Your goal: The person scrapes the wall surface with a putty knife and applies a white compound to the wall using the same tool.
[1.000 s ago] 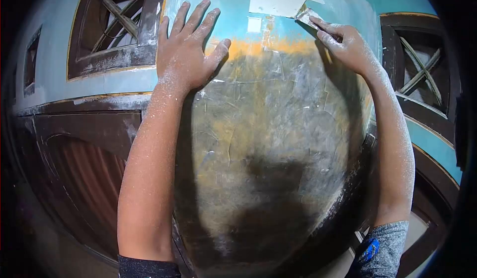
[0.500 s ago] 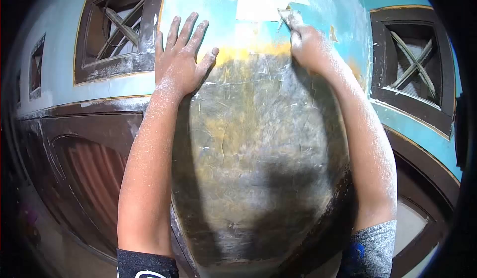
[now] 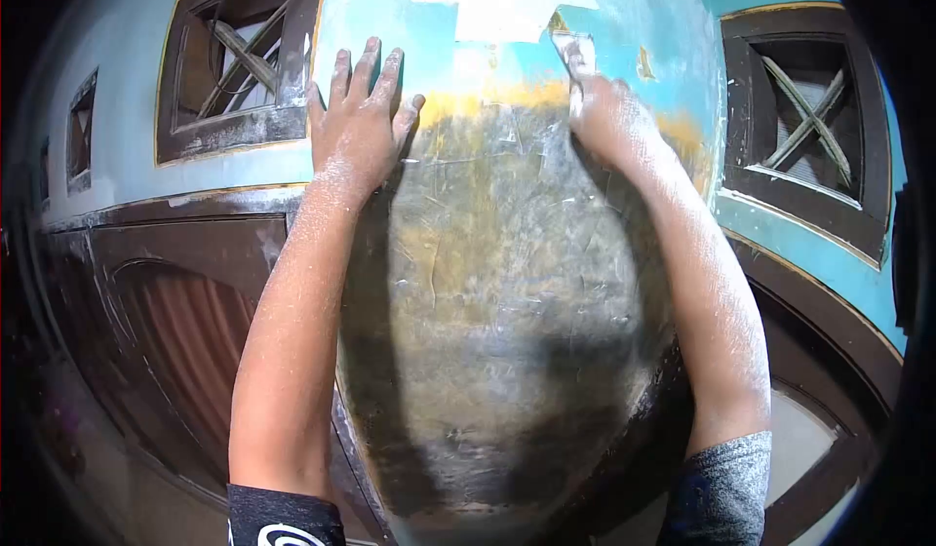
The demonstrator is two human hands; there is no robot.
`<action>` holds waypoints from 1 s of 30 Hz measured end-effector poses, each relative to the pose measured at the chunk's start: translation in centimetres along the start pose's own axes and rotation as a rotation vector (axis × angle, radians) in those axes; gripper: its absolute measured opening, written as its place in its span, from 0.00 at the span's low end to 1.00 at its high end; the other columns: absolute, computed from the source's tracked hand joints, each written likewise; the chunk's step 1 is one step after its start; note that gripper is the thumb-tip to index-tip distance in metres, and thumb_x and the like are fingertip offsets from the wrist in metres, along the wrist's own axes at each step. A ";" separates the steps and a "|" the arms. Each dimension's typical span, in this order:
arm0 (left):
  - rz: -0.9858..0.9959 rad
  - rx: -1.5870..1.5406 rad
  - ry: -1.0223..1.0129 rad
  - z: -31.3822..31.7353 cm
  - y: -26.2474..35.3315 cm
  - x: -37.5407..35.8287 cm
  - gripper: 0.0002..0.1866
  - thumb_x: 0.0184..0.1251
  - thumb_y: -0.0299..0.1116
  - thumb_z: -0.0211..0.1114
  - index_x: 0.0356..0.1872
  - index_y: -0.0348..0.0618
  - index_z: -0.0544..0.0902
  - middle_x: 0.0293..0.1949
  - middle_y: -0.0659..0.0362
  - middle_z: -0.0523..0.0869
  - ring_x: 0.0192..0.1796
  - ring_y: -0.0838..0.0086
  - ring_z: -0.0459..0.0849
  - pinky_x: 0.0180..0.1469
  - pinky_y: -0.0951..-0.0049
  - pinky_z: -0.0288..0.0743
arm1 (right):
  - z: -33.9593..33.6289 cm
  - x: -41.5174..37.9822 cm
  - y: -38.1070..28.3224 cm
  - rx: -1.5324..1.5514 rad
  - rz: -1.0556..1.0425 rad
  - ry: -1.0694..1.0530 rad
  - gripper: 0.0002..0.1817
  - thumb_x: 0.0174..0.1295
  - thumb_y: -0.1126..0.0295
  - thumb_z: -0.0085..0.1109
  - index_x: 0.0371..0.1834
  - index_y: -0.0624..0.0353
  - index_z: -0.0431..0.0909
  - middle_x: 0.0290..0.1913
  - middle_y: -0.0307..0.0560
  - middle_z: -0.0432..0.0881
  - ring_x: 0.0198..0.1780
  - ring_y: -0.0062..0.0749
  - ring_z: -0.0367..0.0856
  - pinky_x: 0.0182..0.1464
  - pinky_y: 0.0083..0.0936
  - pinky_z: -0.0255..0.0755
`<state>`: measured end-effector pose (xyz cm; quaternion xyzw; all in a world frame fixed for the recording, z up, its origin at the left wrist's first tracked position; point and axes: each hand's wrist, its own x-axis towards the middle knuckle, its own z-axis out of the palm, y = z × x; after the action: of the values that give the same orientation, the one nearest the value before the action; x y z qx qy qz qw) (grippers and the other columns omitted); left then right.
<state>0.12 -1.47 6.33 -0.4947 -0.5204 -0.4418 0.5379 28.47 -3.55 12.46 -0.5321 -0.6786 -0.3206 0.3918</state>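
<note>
My left hand [image 3: 361, 122] lies flat with its fingers spread on the wall surface, where blue paint meets a mottled grey-brown area [image 3: 507, 253]. Wrapped round a scraper [image 3: 575, 56], my right hand [image 3: 609, 112] is higher and to the right. The scraper's blade touches the blue paint [image 3: 429, 49] beside a bare white patch [image 3: 502, 10]. A ragged yellow-orange band [image 3: 541, 96] runs between the blue and the grey-brown. White dust coats both forearms, more thickly on the right one.
Dark-framed openings with crossed slats stand at the left [image 3: 244, 63] and right [image 3: 809, 112]. Below the left one is a dark wooden panel [image 3: 185, 239] with a reddish curtain [image 3: 195, 341]. A small brown chip mark [image 3: 644, 63] shows right of the scraper.
My right hand has shifted slightly down and right, and the scraper now points more steeply upward. My left hand remains spread on the wall. The view has shifted slightly.
</note>
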 end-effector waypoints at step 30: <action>0.048 -0.621 -0.707 -7.9 14.9 1.9 0.37 0.70 0.27 0.58 0.80 0.30 0.62 0.62 0.38 0.85 0.64 0.47 0.85 0.67 0.55 0.80 | 3.3 -2.5 4.0 1.354 0.074 -0.390 0.11 0.77 0.64 0.60 0.52 0.59 0.83 0.44 0.39 0.86 0.41 0.21 0.84 0.40 0.23 0.80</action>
<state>15.97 -7.42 7.43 -0.7642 -0.5033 -0.3684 0.1641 32.09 -0.98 8.79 -0.2419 -0.7681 0.2870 0.5188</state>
